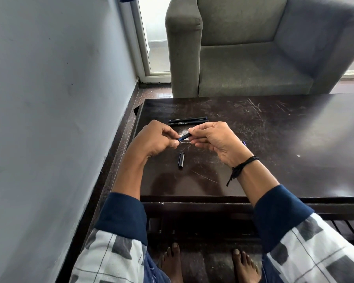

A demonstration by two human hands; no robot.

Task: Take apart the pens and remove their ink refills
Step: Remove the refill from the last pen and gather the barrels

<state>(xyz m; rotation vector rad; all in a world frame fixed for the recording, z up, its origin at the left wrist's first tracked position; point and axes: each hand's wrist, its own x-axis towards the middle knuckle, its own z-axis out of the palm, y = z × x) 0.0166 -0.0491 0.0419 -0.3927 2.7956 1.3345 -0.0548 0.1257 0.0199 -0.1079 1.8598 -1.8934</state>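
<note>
A dark pen (184, 136) hangs just above the worktop (264, 160), its long axis running left to right and tilting slightly away at the right end, spanning the gap between both hands. The left hand (157, 139) pinches the blue-banded left end between thumb and forefinger; the right hand (215, 139) pinches the barrel's right end. Any separating pull would likely follow that line. A loose cap (181, 160) lies nearer on the worktop, and two more pens (188, 119) lie just beyond the hands.
</note>
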